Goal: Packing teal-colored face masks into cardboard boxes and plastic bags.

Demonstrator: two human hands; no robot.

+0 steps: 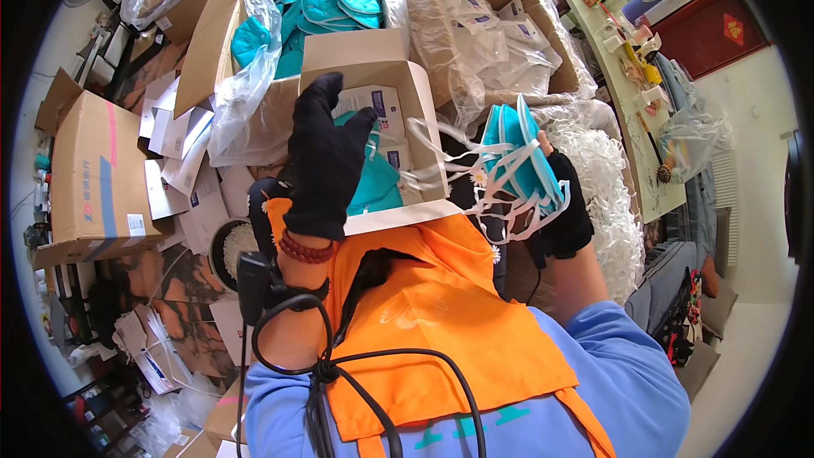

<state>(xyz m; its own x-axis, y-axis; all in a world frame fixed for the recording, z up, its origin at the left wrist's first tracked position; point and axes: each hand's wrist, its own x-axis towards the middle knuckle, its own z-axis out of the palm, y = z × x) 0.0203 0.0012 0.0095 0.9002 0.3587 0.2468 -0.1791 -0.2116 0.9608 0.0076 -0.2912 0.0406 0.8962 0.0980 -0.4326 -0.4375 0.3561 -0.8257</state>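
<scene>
An open white carton (398,219) sits at my lap, with teal face masks (373,182) and white printed packets (383,110) inside. My left hand (322,153), in a black glove, lies over the carton's left wall, its thumb and fingers apart beside the masks. To the right of the carton, my right hand (570,212), in a black glove with bare fingertips, grips a stack of teal face masks (515,148). White straps (500,203) dangle from that stack, and some stretch toward the carton's right wall. The palm side of my right hand is hidden.
Beyond the carton stand a plastic-lined box of teal masks (339,4) and another of white packets (500,42). White shredded filler (606,195) fills a box at the right. On the left are a brown carton (110,174) and folded white boxes (182,131). A black cable (373,356) crosses my apron.
</scene>
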